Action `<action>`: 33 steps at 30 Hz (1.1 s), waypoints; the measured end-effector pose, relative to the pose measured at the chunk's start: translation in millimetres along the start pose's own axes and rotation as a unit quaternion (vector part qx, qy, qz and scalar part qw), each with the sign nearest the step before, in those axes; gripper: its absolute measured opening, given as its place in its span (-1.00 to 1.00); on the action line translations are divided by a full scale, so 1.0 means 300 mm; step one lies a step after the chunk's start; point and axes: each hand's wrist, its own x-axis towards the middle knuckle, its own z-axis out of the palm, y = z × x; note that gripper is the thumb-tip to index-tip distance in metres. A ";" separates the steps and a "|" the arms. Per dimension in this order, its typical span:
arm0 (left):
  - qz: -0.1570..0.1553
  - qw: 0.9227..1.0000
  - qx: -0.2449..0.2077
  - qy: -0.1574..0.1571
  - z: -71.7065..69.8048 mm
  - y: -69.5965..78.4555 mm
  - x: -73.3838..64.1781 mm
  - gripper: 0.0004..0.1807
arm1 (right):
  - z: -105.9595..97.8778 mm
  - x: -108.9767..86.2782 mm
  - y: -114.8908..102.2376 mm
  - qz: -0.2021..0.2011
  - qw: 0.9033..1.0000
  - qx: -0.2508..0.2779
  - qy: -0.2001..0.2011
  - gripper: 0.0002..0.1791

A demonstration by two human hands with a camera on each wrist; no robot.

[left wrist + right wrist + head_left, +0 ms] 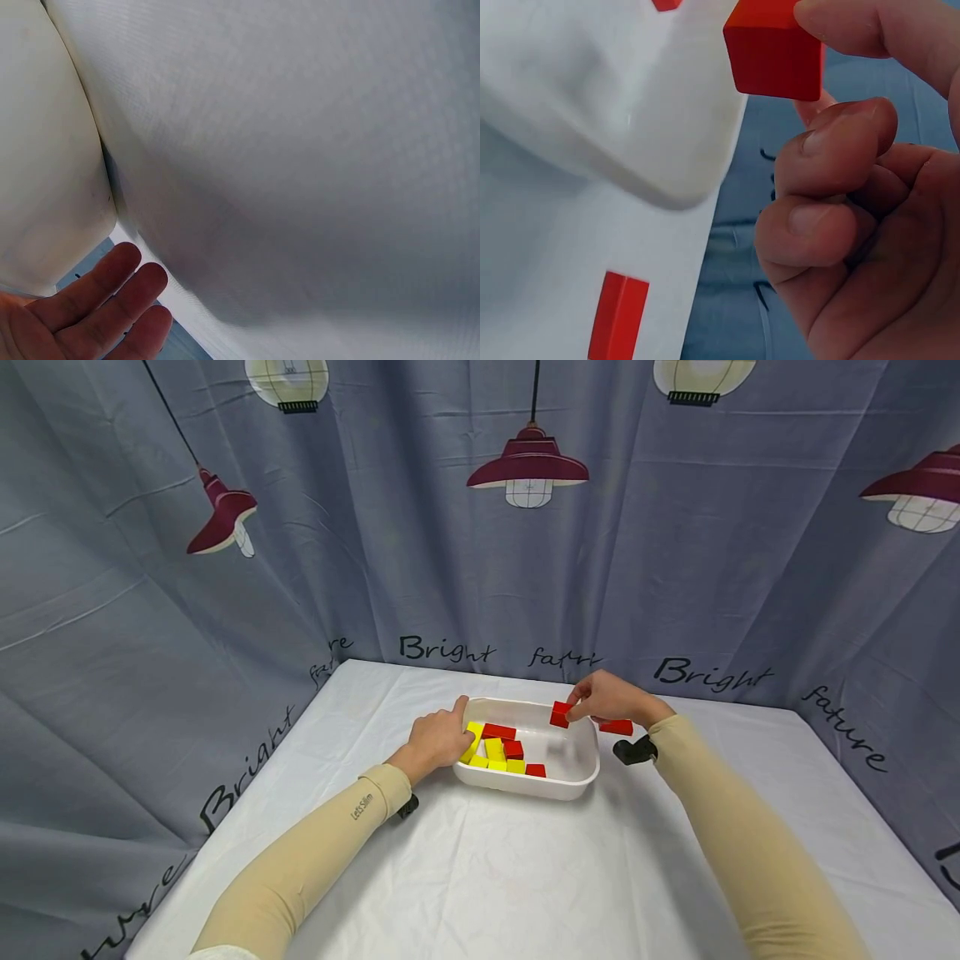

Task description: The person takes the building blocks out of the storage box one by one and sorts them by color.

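My right hand [609, 697] pinches a red block [560, 714] between thumb and fingers, above the right part of a white tray [555, 789]. In the right wrist view this red block [775, 52] is held at the fingertips, with the other fingers curled beneath. My left hand [441, 739] grips the tray's left rim, its thumb over the inner side. Three fingers [124, 300] of that hand show outside the tray wall [52, 150] in the left wrist view. Inside the tray, yellow blocks [495, 749] and red blocks [498, 732] gather toward the left; the hand partly covers a yellow one.
Another red block [617, 727] lies on the white tablecloth [525, 877], right of the tray. A grey curtain [420, 552] with printed lamps hangs behind the table's back edge.
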 end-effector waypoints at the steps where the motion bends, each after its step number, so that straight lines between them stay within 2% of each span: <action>1: 0.000 1.000 0.000 0.001 0.001 -0.001 0.000 -0.23 | -0.006 -0.004 0.006 0.001 1.000 0.003 0.002 -0.72; 9: -0.004 1.000 -0.004 0.001 0.005 -0.005 -0.001 -0.23 | -0.046 -0.029 0.062 0.013 0.999 0.028 0.013 -0.68; 16: -0.007 1.000 -0.002 0.000 0.003 -0.001 0.001 -0.22 | -0.075 -0.062 0.112 0.022 0.999 0.024 0.034 -0.60; 33: -0.010 1.000 -0.005 -0.003 0.001 0.001 0.000 -0.22 | -0.092 -0.092 0.263 0.075 0.994 0.027 0.077 -0.54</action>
